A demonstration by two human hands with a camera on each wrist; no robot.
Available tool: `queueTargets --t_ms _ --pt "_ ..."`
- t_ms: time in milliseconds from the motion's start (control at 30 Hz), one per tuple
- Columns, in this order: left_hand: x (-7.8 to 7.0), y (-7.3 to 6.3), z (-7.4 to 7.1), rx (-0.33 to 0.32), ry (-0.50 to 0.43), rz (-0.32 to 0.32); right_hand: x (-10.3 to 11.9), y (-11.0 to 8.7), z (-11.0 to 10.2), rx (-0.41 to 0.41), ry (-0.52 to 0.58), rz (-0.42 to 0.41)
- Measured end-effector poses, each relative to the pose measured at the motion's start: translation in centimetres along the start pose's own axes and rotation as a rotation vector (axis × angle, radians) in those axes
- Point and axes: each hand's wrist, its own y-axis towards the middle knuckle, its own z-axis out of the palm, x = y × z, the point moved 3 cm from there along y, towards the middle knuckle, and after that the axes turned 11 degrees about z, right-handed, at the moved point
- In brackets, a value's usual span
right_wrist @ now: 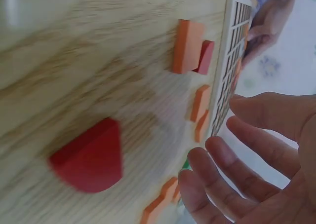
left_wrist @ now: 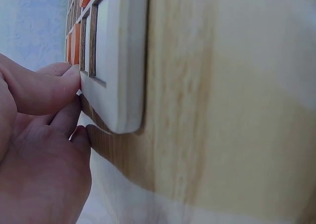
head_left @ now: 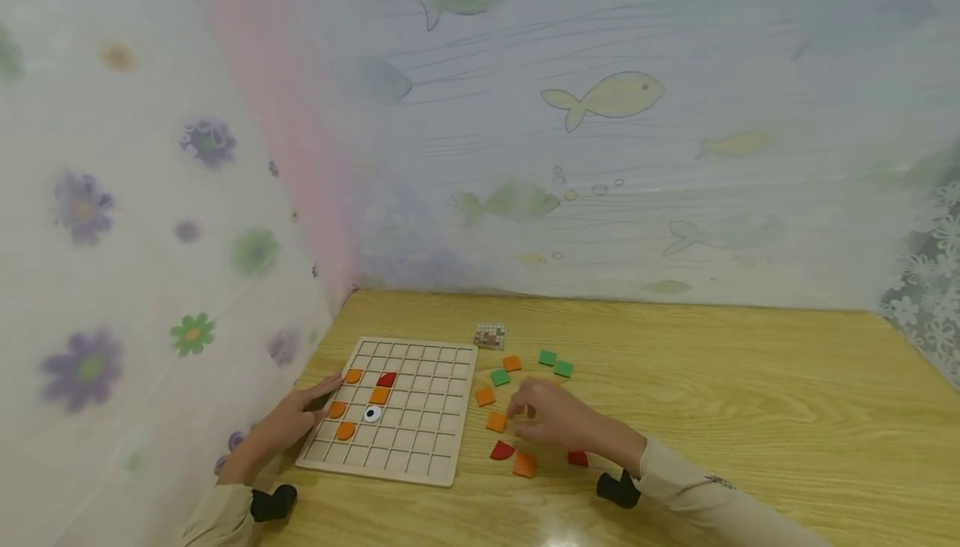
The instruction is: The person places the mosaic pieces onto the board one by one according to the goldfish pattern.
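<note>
My left hand (head_left: 283,426) touches the left edge of a pale wooden grid board (head_left: 420,443), its thumb right at the edge in the left wrist view. On the board lie several rounded orange pieces (head_left: 345,430), a red piece (head_left: 386,380), an orange square (head_left: 379,395) and a white eye disc (head_left: 372,414). Above the loose pieces right of the board hovers my right hand (head_left: 558,424), fingers apart, loosely bent, holding nothing. Around it are orange squares (head_left: 497,422), green squares (head_left: 500,377) and red quarter-round pieces (head_left: 502,450); one red piece (right_wrist: 91,157) appears large in the right wrist view.
A small picture card (head_left: 491,335) lies behind the board's far right corner. The wooden table (head_left: 750,397) meets a wall painted with fish (head_left: 603,101) at the back and a flowered wall (head_left: 150,297) on the left.
</note>
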Motion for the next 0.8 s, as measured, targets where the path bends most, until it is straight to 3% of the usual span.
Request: queueTargets --t_ms 467,800 --pt "0.6 -0.1 0.1 -0.004 -0.001 0.028 -1.8 -2.8 -0.7 0.029 0.005 0.011" --pt "0.7 0.1 0.1 0.0 -0.011 -0.004 -2.5 -5.0 -1.5 0.067 0.013 0.028"
